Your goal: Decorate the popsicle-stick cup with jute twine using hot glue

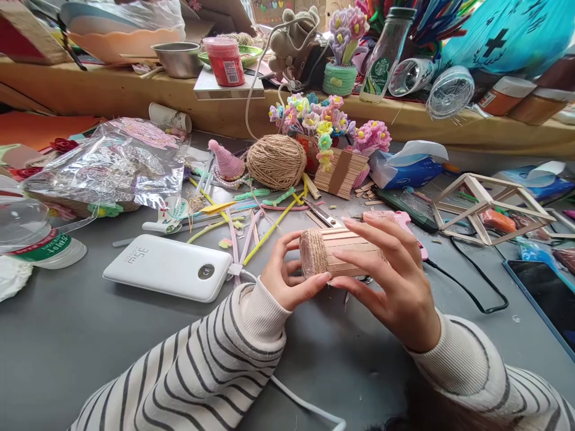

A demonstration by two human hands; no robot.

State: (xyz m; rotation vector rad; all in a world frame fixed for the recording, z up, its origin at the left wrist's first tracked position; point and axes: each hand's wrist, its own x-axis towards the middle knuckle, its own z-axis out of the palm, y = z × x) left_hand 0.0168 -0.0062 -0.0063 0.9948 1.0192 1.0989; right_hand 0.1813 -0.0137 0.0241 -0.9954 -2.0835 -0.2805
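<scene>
Both hands hold a small cylinder of wooden craft sticks [348, 242] lying on its side just above the grey table [67, 341]. Jute twine [313, 252] is wound round its left end. My left hand [287, 278] pinches that twine-wrapped end with thumb and fingers. My right hand [390, 281] curls over the right part of the cylinder, fingers across its top. A ball of jute twine [276, 161] sits behind, with a strand trailing toward the hands. Scissors [324, 215] lie just behind the cylinder.
A white power bank [168, 267] lies left of my hands, its cable running under my left sleeve. A pink glue gun [404, 222], a wooden stick frame [487, 206], pipe-cleaner flowers [323, 123], plastic bags [108, 164] and a tablet [545, 296] surround the work spot.
</scene>
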